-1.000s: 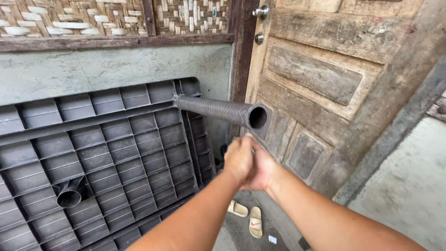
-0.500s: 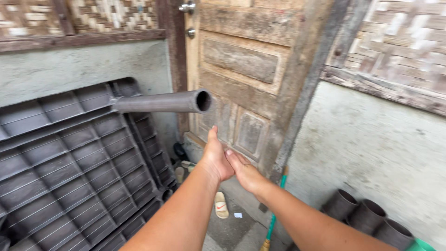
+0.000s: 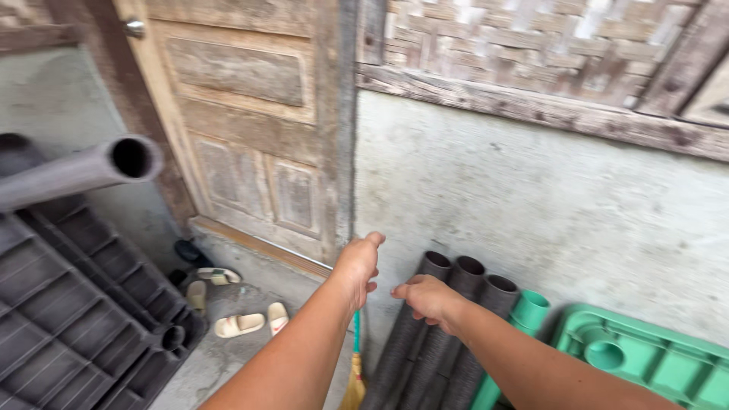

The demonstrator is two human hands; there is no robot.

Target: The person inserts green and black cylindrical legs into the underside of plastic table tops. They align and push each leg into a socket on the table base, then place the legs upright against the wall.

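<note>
My left hand [image 3: 357, 266] is stretched out in front of the wooden door [image 3: 250, 129], fingers loosely apart and holding nothing. My right hand [image 3: 425, 298] hovers just beside it, fingers curled, directly above three dark ribbed pipes [image 3: 448, 319] that lean against the concrete wall. It is not touching them. A broom with a teal handle [image 3: 355, 357] stands below my left wrist.
A dark grey plastic table top [image 3: 68, 319] leans at the left, one grey tube leg [image 3: 83, 171] sticking out. A green pipe [image 3: 524, 319] and green plastic panel [image 3: 653, 361] lie at the right. Sandals [image 3: 235, 323] lie on the floor by the door.
The view has swung right, from the grey table top toward the wall with the leaning pipes. My hands have come apart and now reach toward those pipes.
</note>
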